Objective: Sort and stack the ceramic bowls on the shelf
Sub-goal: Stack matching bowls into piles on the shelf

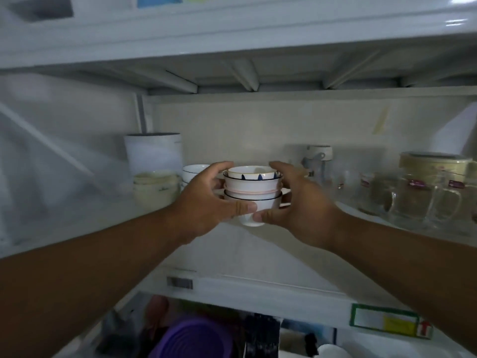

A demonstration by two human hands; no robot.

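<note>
A white shelf [258, 257] inside a cupboard. Near its back left corner stand a tall white canister [152, 151] and cream bowls [154, 187], then a blue-rimmed white bowl [195, 169]. At the middle, both hands clasp a stack of small ceramic bowls [251, 188]: the left hand [206, 202] curls round its left side, the right hand [296, 202] round its right, thumbs meeting in front. Toward the right edge stand blurred glass mugs [426, 200].

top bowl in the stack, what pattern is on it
White top bowl with dark blue triangle marks round the side, seen in the head view.
</note>
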